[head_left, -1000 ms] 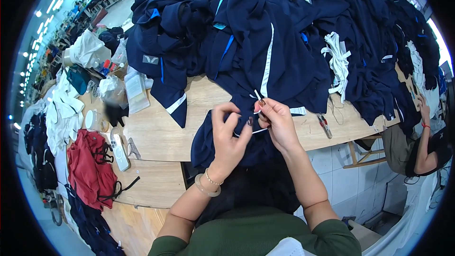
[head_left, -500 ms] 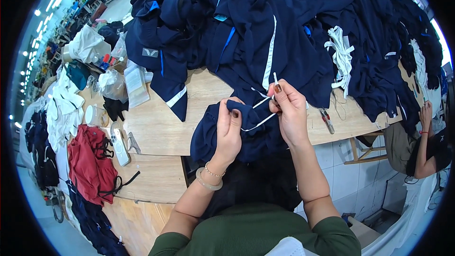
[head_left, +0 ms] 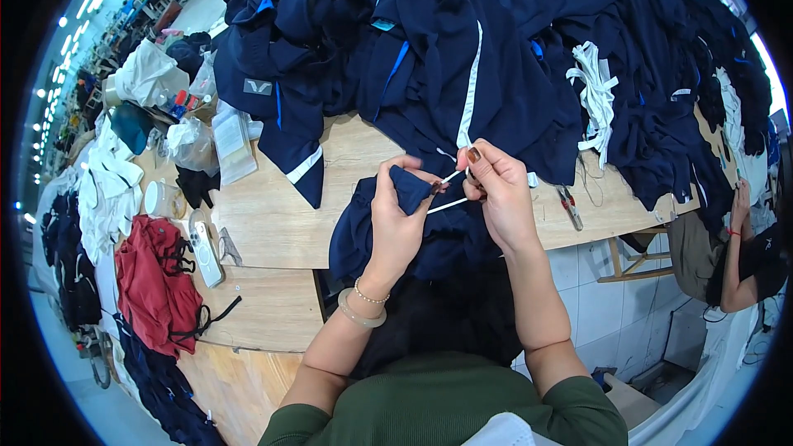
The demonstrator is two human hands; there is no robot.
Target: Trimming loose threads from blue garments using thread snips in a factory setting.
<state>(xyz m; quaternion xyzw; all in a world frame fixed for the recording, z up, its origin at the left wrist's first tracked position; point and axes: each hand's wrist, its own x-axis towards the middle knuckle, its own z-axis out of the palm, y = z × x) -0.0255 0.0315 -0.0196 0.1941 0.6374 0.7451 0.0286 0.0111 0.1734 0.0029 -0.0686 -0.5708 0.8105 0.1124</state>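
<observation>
Wooden table (head_left: 273, 223) heaped with navy garments (head_left: 462, 49); long lit workroom behind

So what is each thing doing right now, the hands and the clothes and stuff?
left hand: gripping bunched navy cloth
right hand: pinching the white cord
white cord: pulled straight between the hands
navy garment: bunched, hanging off the table edge
clothes pile: heaped on the table
red garment: crumpled on the lower bench
snips: lying flat, untouched
table: partly covered

A red garment (head_left: 153, 281) lies left; pliers (head_left: 568, 205) rest on the wooden table (head_left: 273, 223).
</observation>
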